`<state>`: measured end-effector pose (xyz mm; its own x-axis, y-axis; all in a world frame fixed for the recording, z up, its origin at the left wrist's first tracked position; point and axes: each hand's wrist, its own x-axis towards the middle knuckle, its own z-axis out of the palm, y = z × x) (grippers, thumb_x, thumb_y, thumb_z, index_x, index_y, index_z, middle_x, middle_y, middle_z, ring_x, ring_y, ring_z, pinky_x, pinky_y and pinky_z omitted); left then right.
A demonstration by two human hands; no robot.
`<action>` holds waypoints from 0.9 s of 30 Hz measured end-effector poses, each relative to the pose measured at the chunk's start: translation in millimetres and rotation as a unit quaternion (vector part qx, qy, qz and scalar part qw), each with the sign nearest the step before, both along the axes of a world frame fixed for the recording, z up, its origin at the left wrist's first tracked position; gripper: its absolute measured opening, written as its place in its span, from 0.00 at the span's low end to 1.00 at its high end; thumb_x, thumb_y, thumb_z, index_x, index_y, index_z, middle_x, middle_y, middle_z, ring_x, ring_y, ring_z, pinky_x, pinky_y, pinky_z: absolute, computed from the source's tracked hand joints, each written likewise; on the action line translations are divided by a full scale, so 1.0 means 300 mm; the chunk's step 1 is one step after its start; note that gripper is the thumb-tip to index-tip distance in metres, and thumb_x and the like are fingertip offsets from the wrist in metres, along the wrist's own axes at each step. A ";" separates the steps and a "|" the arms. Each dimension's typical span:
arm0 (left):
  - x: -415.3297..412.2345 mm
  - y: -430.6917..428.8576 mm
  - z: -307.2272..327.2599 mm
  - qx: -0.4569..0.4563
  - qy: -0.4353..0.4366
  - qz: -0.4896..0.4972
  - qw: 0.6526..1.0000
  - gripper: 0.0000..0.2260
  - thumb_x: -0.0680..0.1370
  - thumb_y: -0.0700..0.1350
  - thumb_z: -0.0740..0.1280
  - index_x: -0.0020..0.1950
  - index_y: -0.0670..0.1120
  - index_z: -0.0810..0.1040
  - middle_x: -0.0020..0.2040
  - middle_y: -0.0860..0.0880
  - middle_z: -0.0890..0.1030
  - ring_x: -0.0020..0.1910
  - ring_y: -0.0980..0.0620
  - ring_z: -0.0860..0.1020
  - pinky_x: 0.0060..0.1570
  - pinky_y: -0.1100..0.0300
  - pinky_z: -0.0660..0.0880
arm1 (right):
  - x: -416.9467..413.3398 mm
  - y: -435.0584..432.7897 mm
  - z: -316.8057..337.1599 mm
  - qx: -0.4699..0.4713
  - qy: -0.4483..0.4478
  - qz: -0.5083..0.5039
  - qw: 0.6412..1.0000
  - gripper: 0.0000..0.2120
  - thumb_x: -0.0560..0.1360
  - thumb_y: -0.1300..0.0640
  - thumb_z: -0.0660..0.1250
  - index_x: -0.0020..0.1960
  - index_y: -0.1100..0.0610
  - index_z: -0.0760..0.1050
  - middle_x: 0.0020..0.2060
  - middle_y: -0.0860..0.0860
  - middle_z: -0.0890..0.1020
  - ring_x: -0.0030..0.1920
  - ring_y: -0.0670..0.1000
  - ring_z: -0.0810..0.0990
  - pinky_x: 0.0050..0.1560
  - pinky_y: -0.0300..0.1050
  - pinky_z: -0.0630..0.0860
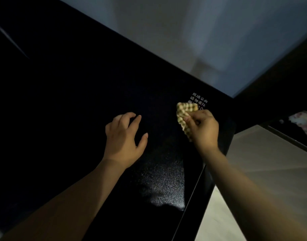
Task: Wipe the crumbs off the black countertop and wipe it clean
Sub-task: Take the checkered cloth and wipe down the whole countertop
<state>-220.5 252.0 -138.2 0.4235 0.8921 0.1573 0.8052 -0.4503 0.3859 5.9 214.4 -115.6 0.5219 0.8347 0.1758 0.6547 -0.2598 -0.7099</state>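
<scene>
Right hand (203,129), right of centre: fingers curled, gripping a checked cloth (184,113) bunched against the countertop (71,101). The cloth's upper edge covers part of the white lettering (200,99) printed on the surface. Left hand (124,138), centre frame: holding nothing, fingers spread and slightly bent, tips on the countertop, well apart from the cloth. The black countertop fills the left and centre. Lit patch (163,185) at lower centre shows fine speckles; crumbs or surface grain, cannot tell. Pale floor (271,162) at lower right.
</scene>
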 end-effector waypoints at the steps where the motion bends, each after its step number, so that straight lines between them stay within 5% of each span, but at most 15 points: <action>1: -0.001 -0.002 -0.001 -0.002 -0.004 -0.002 1.000 0.25 0.75 0.58 0.59 0.66 0.45 0.75 0.64 0.46 0.72 0.63 0.45 0.68 0.59 0.45 0.66 | -0.023 -0.010 -0.024 0.001 -0.010 -0.003 1.000 0.07 0.74 0.58 0.72 0.51 0.58 0.84 0.44 0.47 0.76 0.47 0.49 0.78 0.47 0.30 0.69; 7: -0.092 -0.031 0.069 -0.059 -0.102 -0.049 0.992 0.23 0.74 0.54 0.60 0.64 0.44 0.77 0.61 0.48 0.75 0.61 0.48 0.72 0.60 0.44 0.71 | -0.205 -0.181 -0.063 0.029 -0.021 0.039 0.999 0.07 0.73 0.60 0.72 0.50 0.56 0.84 0.43 0.49 0.77 0.45 0.52 0.77 0.45 0.45 0.75; 13: -0.352 -0.244 0.109 -0.039 -0.036 -0.053 0.997 0.18 0.76 0.51 0.60 0.59 0.44 0.79 0.56 0.50 0.78 0.56 0.50 0.76 0.58 0.50 0.71 | -0.270 -0.297 0.003 -0.049 0.028 0.184 0.981 0.06 0.73 0.60 0.73 0.48 0.53 0.84 0.41 0.44 0.77 0.43 0.45 0.77 0.43 0.37 0.73; 19: -0.508 -0.364 0.095 -0.058 0.003 0.001 0.998 0.21 0.76 0.53 0.59 0.61 0.43 0.78 0.58 0.47 0.77 0.58 0.46 0.74 0.59 0.47 0.69 | -0.231 -0.226 -0.013 -0.028 -0.028 -0.013 0.999 0.06 0.74 0.60 0.70 0.48 0.60 0.83 0.44 0.51 0.78 0.46 0.55 0.78 0.45 0.38 0.69; 22: -0.554 -0.394 0.101 -0.068 0.001 0.025 0.997 0.21 0.75 0.53 0.59 0.62 0.42 0.78 0.58 0.46 0.77 0.58 0.46 0.73 0.58 0.47 0.69 | -0.417 -0.357 -0.057 -0.015 -0.060 0.072 0.995 0.05 0.72 0.63 0.68 0.45 0.59 0.82 0.42 0.50 0.76 0.44 0.52 0.74 0.43 0.36 0.65; 27: -0.619 -0.458 0.104 -0.085 0.009 0.053 0.995 0.22 0.75 0.54 0.58 0.62 0.43 0.77 0.59 0.48 0.76 0.60 0.47 0.72 0.60 0.48 0.69 | -0.609 -0.588 -0.031 -0.046 0.007 0.189 0.981 0.14 0.72 0.65 0.69 0.54 0.52 0.83 0.44 0.44 0.74 0.46 0.44 0.71 0.48 0.25 0.64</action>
